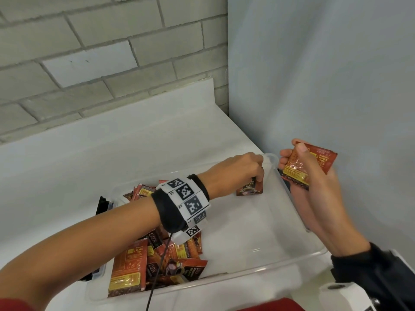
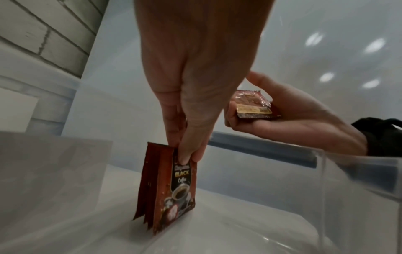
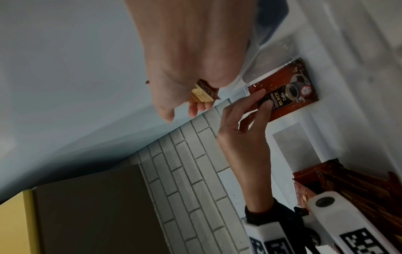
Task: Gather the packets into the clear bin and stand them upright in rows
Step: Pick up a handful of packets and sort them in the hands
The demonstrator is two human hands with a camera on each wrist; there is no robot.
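Left hand [image 1: 243,169], centre-right of the head view, pinches the top edge of a small stack of coffee packets [image 2: 172,182], standing them on end on the floor of the clear bin [image 1: 298,258] near its far right corner. Right hand [image 1: 314,187], at the right edge outside the bin wall, grips a few more packets [image 1: 307,167] fanned between thumb and fingers. A loose heap of packets [image 1: 157,261] lies flat at the bin's lower-left end. Judgement: these are light, thin foil sachets, slick and floppy; they likely topple without support. Best taken by the crimped top seam, several at once, leaned against the wall.
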